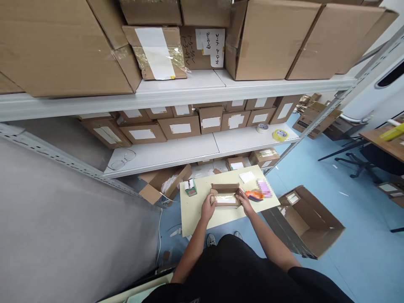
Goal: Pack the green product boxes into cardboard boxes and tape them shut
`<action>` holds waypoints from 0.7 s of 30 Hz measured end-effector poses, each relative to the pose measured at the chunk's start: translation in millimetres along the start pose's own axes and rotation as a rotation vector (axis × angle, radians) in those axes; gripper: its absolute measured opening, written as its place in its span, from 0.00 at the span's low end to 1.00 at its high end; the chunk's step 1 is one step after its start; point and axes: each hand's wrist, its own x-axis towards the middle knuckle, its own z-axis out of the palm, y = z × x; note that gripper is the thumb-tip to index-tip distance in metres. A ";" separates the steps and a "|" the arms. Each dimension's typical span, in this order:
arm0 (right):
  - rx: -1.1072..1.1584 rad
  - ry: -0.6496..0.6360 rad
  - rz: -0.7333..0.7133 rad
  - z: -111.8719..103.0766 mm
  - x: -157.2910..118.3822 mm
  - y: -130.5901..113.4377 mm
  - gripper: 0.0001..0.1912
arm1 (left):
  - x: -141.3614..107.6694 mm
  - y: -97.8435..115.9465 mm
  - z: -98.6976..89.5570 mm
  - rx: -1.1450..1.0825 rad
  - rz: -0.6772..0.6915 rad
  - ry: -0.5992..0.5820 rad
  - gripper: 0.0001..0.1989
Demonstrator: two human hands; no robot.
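A small cardboard box (225, 189) with its lid raised stands over the pale yellow table (195, 219). My left hand (208, 207) is closed round the box's left end, and my right hand (244, 201) grips its right end. Clear tape and a white label show on the side nearest me. Right of the box lie an orange item (254, 194) and a blurred pink item (264, 188). A white paper (247, 176) rests near the far edge, and a small green box (190, 187) stands at the left.
White shelves (189, 148) full of cardboard boxes rise beyond the table. Two tape rolls (280, 134) lie on the middle shelf, and glasses (122, 160) at its left. A large open carton (304, 219) stands on the floor at right, another open carton (164, 185) at left.
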 end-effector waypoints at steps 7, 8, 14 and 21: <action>-0.174 0.037 -0.077 3.2 -3.1 12.6 0.48 | 23.2 22.6 -20.1 0.266 0.051 -0.083 0.53; -0.192 0.037 -0.096 4.3 -3.2 12.2 0.48 | 29.5 26.5 -25.0 0.297 0.045 -0.136 0.54; -0.226 0.064 -0.084 8.8 -9.4 4.2 0.49 | 48.5 35.9 -38.2 0.346 0.099 -0.203 0.41; -0.193 0.129 0.049 11.2 -4.0 -2.0 0.43 | 23.8 14.4 -18.9 0.260 0.054 -0.171 0.13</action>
